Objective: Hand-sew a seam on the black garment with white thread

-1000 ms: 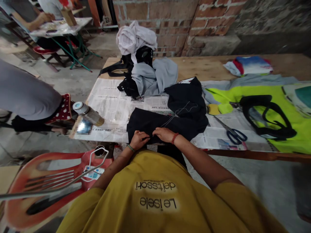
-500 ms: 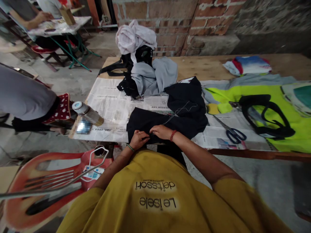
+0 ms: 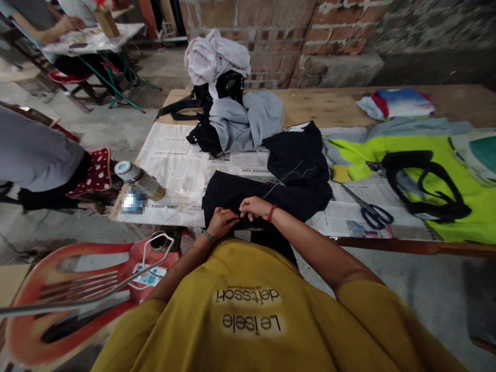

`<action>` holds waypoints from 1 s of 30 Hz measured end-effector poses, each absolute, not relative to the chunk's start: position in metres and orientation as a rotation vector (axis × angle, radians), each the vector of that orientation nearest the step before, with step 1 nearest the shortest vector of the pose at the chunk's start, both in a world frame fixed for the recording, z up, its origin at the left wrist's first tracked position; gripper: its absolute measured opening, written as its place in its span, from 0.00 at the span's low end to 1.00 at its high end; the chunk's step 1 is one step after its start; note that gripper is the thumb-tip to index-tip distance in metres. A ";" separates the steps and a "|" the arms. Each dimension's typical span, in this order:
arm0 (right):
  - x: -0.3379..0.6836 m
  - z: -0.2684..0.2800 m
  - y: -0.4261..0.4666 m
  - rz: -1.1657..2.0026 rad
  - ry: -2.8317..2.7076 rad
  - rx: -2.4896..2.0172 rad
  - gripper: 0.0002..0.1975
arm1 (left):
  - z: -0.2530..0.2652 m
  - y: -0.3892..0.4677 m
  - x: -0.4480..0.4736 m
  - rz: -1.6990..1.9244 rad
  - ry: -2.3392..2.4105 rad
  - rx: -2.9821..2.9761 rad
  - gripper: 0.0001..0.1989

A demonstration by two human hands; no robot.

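A dark navy garment [image 3: 298,155] lies on the newspaper at the table's near edge, with a loose pale thread [image 3: 289,174] trailing over it. My left hand [image 3: 222,222] is closed on the garment's near edge, its fingertips pinching the cloth. Just to its right, my right hand [image 3: 254,207] is held in a pinch slightly above the cloth. Whatever sits between those fingertips is too small to make out. To the right of the garment lie dark-handled scissors [image 3: 374,214], beside a small yellow piece [image 3: 349,173].
Bundled grey cloth [image 3: 248,119] and a black bag [image 3: 230,85] sit at the back. A bottle [image 3: 141,181] stands left on the newspaper [image 3: 166,155]. A fluorescent garment [image 3: 461,196] covers the right side. A red plastic chair [image 3: 70,253] is at lower left; other people sit beyond.
My right hand has risen slightly off the cloth, and its wrist has shifted a little to the left. My left hand stays in place on the garment.
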State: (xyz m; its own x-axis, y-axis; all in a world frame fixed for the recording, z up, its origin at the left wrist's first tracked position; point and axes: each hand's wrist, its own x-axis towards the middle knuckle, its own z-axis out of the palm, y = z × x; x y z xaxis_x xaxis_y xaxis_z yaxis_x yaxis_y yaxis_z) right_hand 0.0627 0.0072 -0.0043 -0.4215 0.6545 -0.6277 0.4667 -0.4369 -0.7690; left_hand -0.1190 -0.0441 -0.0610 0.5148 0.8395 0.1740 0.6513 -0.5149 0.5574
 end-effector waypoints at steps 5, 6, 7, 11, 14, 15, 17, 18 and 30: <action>0.059 -0.005 0.005 1.897 -1.629 -1.688 0.10 | -0.064 -0.042 -0.120 0.587 1.233 2.333 0.06; 0.058 -0.006 0.005 1.892 -1.629 -1.695 0.11 | -0.064 -0.042 -0.120 0.587 1.234 2.330 0.06; 0.057 -0.006 0.006 1.891 -1.627 -1.700 0.11 | -0.064 -0.042 -0.120 0.585 1.234 2.326 0.06; 0.056 -0.009 0.007 1.874 -1.621 -1.715 0.12 | -0.064 -0.042 -0.119 0.603 1.237 2.306 0.06; 0.057 -0.011 0.007 1.863 -1.622 -1.719 0.12 | -0.064 -0.042 -0.119 0.633 1.235 2.294 0.06; 0.057 -0.012 0.007 1.857 -1.622 -1.722 0.12 | -0.064 -0.042 -0.119 0.636 1.233 2.293 0.07; 0.056 -0.012 0.006 1.842 -1.624 -1.732 0.12 | -0.064 -0.042 -0.119 0.625 1.234 2.296 0.07; 0.056 -0.012 0.006 1.835 -1.628 -1.737 0.12 | -0.063 -0.042 -0.119 0.617 1.238 2.297 0.07; 0.053 -0.010 0.003 1.664 -1.868 -1.763 0.10 | -0.063 -0.042 -0.119 0.606 1.221 2.297 0.05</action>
State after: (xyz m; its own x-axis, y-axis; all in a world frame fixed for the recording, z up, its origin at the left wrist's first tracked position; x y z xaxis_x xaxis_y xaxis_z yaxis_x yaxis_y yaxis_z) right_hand 0.0526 0.0033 -0.0101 -0.3342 0.7459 -0.5761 0.6581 -0.2529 -0.7092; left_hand -0.1193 -0.0421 -0.0630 0.5073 0.8465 0.1618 0.6405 -0.4959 0.5864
